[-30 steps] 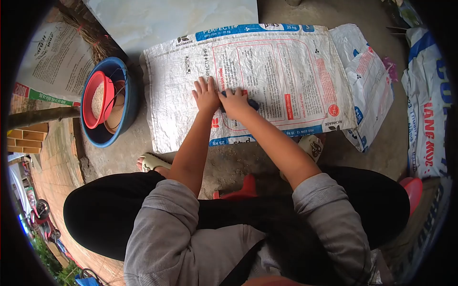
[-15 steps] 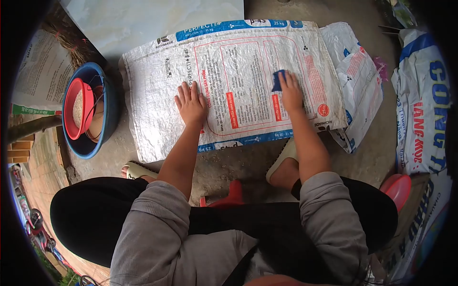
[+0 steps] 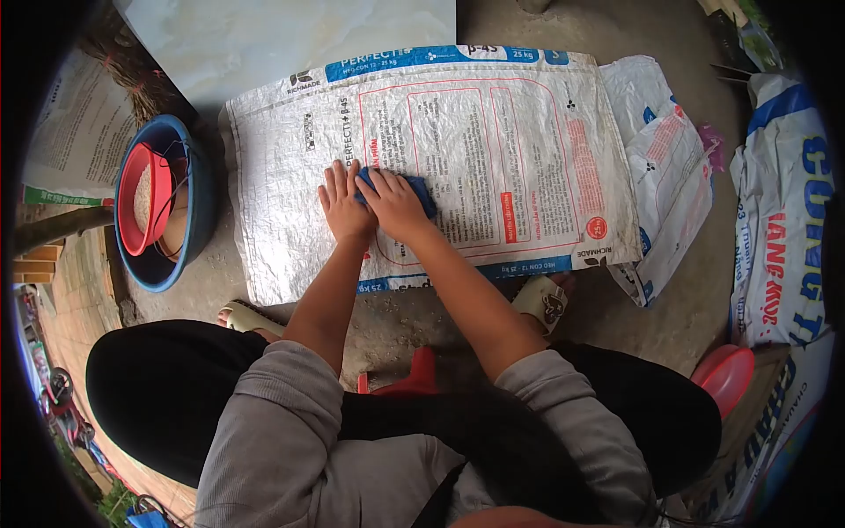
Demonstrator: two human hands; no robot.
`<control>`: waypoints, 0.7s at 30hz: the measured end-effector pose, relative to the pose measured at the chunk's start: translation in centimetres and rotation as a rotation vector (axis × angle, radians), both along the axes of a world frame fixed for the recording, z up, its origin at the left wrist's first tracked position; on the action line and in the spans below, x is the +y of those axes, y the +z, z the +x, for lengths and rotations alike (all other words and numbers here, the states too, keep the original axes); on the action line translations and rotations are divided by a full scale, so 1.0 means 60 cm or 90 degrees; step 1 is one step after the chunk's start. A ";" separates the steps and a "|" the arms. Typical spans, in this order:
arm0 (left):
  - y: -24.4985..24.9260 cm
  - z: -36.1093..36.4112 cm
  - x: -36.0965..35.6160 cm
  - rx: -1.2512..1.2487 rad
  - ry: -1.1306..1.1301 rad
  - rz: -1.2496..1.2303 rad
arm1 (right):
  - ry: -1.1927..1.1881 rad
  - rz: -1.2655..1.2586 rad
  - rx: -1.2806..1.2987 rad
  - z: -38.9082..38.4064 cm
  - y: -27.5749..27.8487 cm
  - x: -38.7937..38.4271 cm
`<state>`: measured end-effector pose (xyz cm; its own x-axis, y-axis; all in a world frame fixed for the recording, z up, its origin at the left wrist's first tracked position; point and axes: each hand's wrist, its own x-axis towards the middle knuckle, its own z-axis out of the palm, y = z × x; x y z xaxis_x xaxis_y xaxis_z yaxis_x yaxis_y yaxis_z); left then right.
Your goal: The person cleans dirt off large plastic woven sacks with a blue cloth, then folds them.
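Note:
A large white printed feed sack (image 3: 286, 185) with blue edge bands lies flat on the ground before me. My left hand (image 3: 348, 213) rests on it, palm down and fingers spread, left of the printed frame. Right beside it, my right hand (image 3: 398, 209) presses a crumpled dark blue cloth (image 3: 422, 188) against the sack's surface. The fingers of my right hand lie over the cloth and hide part of it. The two hands touch or slightly overlap at the fingers.
To the left stands a blue basin (image 3: 195, 224) with a red bowl (image 3: 158, 236) of pale grains inside. Another crumpled white sack (image 3: 673, 189) lies at the right, near upright printed sacks (image 3: 775, 229) and a pink-red basin (image 3: 726, 378). A marble-patterned panel (image 3: 290, 35) lies beyond.
My right hand has slid left across the sack with the blue cloth, from the right side to beside my left hand. My left hand stays in nearly the same place.

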<state>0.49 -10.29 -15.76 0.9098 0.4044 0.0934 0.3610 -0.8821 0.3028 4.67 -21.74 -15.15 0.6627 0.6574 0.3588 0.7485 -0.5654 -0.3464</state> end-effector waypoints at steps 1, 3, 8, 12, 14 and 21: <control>-0.001 -0.001 0.001 0.002 -0.001 0.003 | -0.001 0.003 0.002 0.001 0.003 0.000; 0.000 0.000 0.000 0.049 0.002 0.040 | -0.087 0.040 0.133 0.011 0.008 -0.013; -0.009 0.003 0.000 0.013 0.009 0.027 | -0.287 -0.150 -0.058 0.156 -0.007 -0.202; -0.005 0.004 0.000 0.016 0.008 0.023 | -0.546 -0.284 -0.090 0.261 -0.002 -0.453; 0.000 0.003 0.000 0.012 0.006 0.032 | -0.639 -0.266 -0.024 0.287 0.011 -0.550; -0.005 0.003 0.000 -0.004 0.006 0.044 | -0.547 0.166 -0.001 0.270 0.033 -0.265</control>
